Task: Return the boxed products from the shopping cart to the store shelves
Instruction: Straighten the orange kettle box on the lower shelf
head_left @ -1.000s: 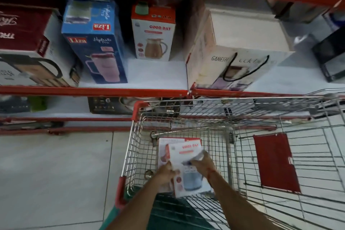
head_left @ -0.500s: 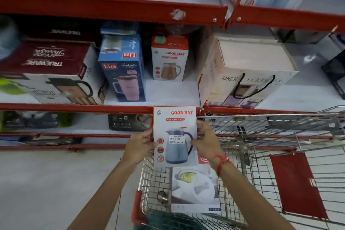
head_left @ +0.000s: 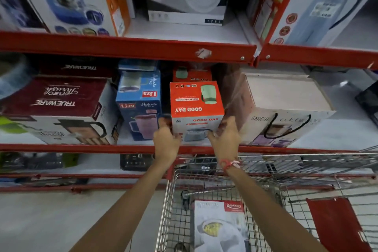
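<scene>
A red and white Good Day jug box stands on the middle shelf, in the gap between a blue Liza box and a large Ganesh box. My left hand presses its lower left side and my right hand its lower right side. A second Good Day box stands right behind it. Below, the wire shopping cart holds a white Rishabh box lying flat.
A maroon Trueware box fills the shelf's left part. The upper shelf carries several large jug boxes. A red flap hangs in the cart at the right. Dark appliances sit on the lower shelf.
Both hands lifted the Good Day box out of the cart, carried it up and forward, and now it sits on the middle shelf in front of the other Good Day box.
</scene>
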`<control>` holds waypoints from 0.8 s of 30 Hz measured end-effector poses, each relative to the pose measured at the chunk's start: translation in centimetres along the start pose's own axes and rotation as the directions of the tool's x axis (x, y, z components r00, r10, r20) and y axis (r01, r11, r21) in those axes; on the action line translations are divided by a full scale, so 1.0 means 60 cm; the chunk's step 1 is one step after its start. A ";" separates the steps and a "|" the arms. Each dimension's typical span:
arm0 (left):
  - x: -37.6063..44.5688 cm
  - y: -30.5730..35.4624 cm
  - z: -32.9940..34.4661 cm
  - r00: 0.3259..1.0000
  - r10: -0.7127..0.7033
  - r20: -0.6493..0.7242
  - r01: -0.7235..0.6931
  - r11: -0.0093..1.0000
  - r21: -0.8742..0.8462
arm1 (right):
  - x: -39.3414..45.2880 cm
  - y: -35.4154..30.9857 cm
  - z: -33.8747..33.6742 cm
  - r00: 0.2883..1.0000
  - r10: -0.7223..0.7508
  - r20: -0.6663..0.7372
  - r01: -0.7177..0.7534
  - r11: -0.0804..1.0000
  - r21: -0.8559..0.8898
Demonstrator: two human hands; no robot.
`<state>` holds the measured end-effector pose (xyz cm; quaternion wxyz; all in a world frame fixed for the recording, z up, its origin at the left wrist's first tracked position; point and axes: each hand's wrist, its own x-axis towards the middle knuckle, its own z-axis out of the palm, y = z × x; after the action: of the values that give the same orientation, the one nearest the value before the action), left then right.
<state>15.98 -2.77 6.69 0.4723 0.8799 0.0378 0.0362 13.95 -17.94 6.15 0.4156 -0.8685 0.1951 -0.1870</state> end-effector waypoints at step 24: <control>-0.091 -0.117 0.080 0.987 -0.134 0.092 0.141 0.987 -0.075 | -0.110 0.163 0.019 0.993 -0.067 0.096 0.082 0.983 -0.165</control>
<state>10.79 -3.44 -1.99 0.5101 0.8560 0.0767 -0.0333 7.09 -19.58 -3.36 0.3415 -0.9148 0.1587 -0.1458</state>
